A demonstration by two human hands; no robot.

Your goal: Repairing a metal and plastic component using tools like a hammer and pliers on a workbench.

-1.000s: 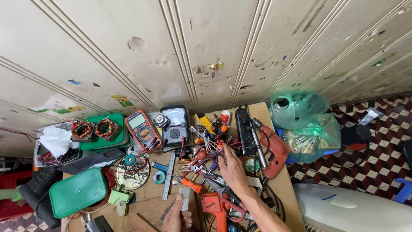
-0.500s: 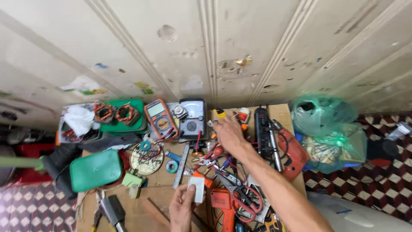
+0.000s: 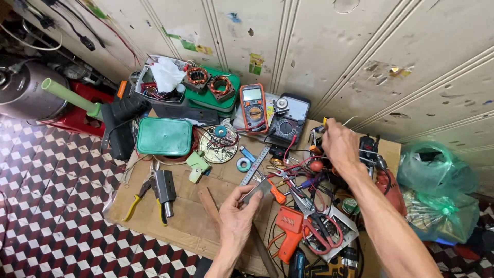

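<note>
— Where is the small grey metal plate (image 3: pixel 259 188) found?

— It is held in the grip of the left hand (image 3: pixel 237 212), pinched between thumb and fingertips, low over the middle of the tabletop (image 3: pixel 180 226), just beside the steel ruler (image 3: pixel 255 165) and the orange-handled cutter (image 3: pixel 278 195).

— And the right hand (image 3: pixel 340 145)?

— It is raised over the tangle of red and black leads (image 3: pixel 303 177) near the far edge, fingers curled; a thin wire-like piece seems to be pinched at the fingertips, but what is gripped cannot be told.

— What is set around them?

— An orange drill (image 3: pixel 288 231) and red-handled scissors (image 3: pixel 321 234) are crowded by the near edge at the right. Two multimeters (image 3: pixel 253 107) are propped against the wall, with a green lidded box (image 3: pixel 164 136) and a round tin of parts (image 3: pixel 218 144) to their left. Yellow-handled pliers (image 3: pixel 141 198) are laid near the left edge.

— Is open room left?

— Bare cardboard is seen only in the near-left part — between the pliers and the left hand.
</note>
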